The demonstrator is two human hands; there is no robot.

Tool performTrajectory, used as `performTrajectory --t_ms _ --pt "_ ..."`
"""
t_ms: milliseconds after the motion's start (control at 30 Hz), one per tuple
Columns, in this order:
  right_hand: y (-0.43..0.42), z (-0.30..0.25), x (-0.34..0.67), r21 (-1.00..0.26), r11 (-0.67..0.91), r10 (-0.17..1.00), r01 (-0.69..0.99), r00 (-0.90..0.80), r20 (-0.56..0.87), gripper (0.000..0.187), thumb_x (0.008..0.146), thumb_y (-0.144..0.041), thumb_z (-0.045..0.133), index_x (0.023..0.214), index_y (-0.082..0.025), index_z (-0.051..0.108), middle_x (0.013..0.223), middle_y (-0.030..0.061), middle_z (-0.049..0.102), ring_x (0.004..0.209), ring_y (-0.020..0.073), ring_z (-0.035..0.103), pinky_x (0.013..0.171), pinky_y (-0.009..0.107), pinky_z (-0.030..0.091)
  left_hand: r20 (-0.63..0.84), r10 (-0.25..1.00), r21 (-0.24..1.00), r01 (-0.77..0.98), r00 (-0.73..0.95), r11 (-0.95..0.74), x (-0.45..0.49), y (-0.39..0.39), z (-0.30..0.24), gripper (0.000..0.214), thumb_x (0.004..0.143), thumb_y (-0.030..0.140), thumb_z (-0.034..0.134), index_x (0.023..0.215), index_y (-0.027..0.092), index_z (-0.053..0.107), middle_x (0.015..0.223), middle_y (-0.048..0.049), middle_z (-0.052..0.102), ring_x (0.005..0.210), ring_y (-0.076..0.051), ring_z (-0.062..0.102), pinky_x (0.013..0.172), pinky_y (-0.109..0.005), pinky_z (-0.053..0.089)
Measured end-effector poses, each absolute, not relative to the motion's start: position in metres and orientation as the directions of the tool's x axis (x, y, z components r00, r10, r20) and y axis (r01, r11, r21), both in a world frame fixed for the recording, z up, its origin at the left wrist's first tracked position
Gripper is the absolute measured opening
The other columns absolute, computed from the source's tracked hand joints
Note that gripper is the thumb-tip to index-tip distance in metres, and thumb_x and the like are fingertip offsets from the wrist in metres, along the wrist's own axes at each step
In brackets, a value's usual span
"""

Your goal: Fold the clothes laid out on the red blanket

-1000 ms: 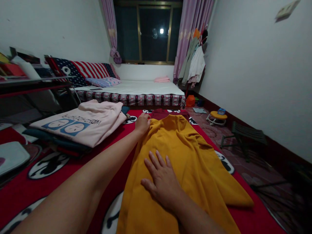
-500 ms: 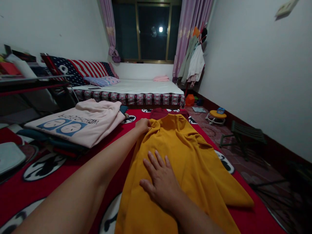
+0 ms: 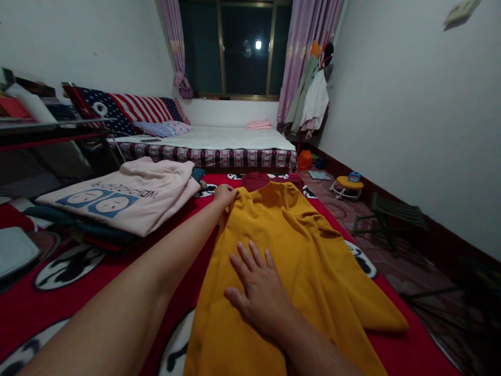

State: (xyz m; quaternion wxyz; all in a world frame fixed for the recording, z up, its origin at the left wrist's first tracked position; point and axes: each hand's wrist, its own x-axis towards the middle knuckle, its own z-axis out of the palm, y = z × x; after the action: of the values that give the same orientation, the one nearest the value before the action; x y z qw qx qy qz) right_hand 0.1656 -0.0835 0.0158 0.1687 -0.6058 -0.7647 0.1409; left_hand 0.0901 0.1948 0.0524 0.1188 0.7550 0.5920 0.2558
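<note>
A mustard-yellow long garment (image 3: 313, 271), its exact kind unclear, is spread over a red blanket (image 3: 129, 282) with black-and-white round patches. My left hand (image 3: 226, 195) pinches its far left edge near the shoulder. Flat on the middle of the cloth lies my right hand (image 3: 260, 292), fingers spread and holding nothing. One sleeve (image 3: 376, 308) angles toward the right edge of the blanket, with creases near its top. Just beyond the yellow collar, a dark red piece of cloth (image 3: 254, 180) is partly covered.
To the left sits a stack of folded clothes with a pink printed top (image 3: 136, 198) uppermost. A bed (image 3: 219, 138) stands under the window. On the right floor are a folding stool (image 3: 397, 214) and a small yellow-topped stool (image 3: 348, 184). Clothes hang on a rack (image 3: 313, 99).
My left hand has shifted slightly left and away from me, drawing the garment's shoulder edge outward so its bunched fold looks smoother. My right hand stays in place.
</note>
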Motion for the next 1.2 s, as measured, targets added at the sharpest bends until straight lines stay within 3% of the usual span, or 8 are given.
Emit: performTrajectory --t_ms 167,267,367,500,633,733,933,1200 --pt "-0.082 0.015 0.166 -0.421 0.231 0.973 0.877 -0.207 0.103 0.066 0.089 -0.062 0.040 0.146 -0.029 0.033 0.159 0.0008 0.013 0.147 0.0247 0.001 0.116 0.054 0.000 0.233 0.921 0.465 0.795 0.313 -0.388 0.095 0.174 0.059 0.029 0.085 0.032 0.054 0.101 0.013 0.070 0.097 -0.0095 0.071 0.093 -0.023 0.064 0.079 -0.027 0.048" --pt "-0.083 0.015 0.167 -0.427 0.236 0.972 0.873 -0.209 0.111 0.065 0.090 -0.061 0.040 0.146 -0.029 0.033 0.159 0.0008 0.013 0.147 0.0246 0.001 0.116 0.054 0.001 0.324 0.870 0.408 0.776 0.371 -0.482 0.095 0.148 0.068 0.036 0.083 0.032 0.059 0.114 0.014 0.064 0.117 -0.0114 0.063 0.106 -0.024 0.058 0.089 -0.030 0.046" --pt "-0.083 0.015 0.166 -0.430 0.240 0.971 0.870 -0.208 0.121 0.064 0.089 -0.061 0.040 0.145 -0.028 0.036 0.159 0.0013 0.016 0.146 0.0247 0.003 0.116 0.054 0.002 0.438 0.737 0.177 0.754 0.515 -0.632 0.090 0.115 0.066 0.026 0.090 0.026 0.047 0.105 0.014 0.065 0.115 -0.0125 0.060 0.104 -0.022 0.058 0.092 -0.032 0.044" --pt "-0.083 0.014 0.165 -0.422 0.241 0.970 0.874 -0.198 0.143 0.064 0.089 -0.060 0.041 0.144 -0.026 0.038 0.158 0.0025 0.021 0.146 0.0246 0.004 0.116 0.052 0.002 0.249 0.601 -0.082 0.634 0.760 -0.769 0.083 0.086 0.043 0.030 0.091 0.021 0.040 0.087 0.012 0.069 0.094 -0.0121 0.066 0.093 -0.022 0.062 0.094 -0.035 0.044" --pt "-0.083 0.013 0.165 -0.409 0.241 0.970 0.880 -0.202 0.138 0.065 0.089 -0.061 0.041 0.144 -0.028 0.036 0.158 0.0021 0.018 0.146 0.0255 0.005 0.116 0.054 0.003 0.231 0.621 -0.084 0.651 0.749 -0.754 0.079 0.095 0.023 0.043 0.094 0.031 0.038 0.126 0.007 0.055 0.132 -0.0186 0.055 0.126 -0.028 0.047 0.109 -0.043 0.032" --pt "-0.082 0.012 0.166 -0.392 0.243 0.969 0.887 -0.207 0.132 0.065 0.089 -0.062 0.040 0.145 -0.028 0.035 0.158 0.0016 0.018 0.146 0.0259 0.005 0.115 0.056 0.004 0.150 0.656 -0.058 0.669 0.740 -0.741 0.081 0.118 0.021 0.055 0.096 0.044 0.033 0.141 0.013 0.042 0.150 -0.0135 0.037 0.140 -0.028 0.029 0.114 -0.048 0.022" --pt "-0.080 0.010 0.167 -0.350 0.249 0.967 0.903 -0.213 0.138 0.064 0.089 -0.061 0.040 0.145 -0.029 0.035 0.158 0.0014 0.017 0.146 0.0264 0.008 0.115 0.057 0.008 0.019 0.746 0.035 0.746 0.665 -0.665 0.094 0.141 0.028 0.054 0.098 0.047 0.021 0.148 0.028 0.029 0.158 -0.0051 0.018 0.145 -0.026 0.015 0.113 -0.057 0.014" --pt "-0.077 0.010 0.171 -0.306 0.289 0.955 0.907 -0.253 0.153 0.060 0.091 -0.056 0.042 0.143 -0.027 0.040 0.157 0.0028 0.022 0.145 0.0267 0.013 0.114 0.055 0.014 0.048 0.691 0.067 0.688 0.721 -0.722 0.055 0.090 0.020 0.053 0.098 0.042 0.027 0.149 0.025 0.026 0.159 -0.0112 0.012 0.145 -0.028 0.014 0.112 -0.054 0.019"
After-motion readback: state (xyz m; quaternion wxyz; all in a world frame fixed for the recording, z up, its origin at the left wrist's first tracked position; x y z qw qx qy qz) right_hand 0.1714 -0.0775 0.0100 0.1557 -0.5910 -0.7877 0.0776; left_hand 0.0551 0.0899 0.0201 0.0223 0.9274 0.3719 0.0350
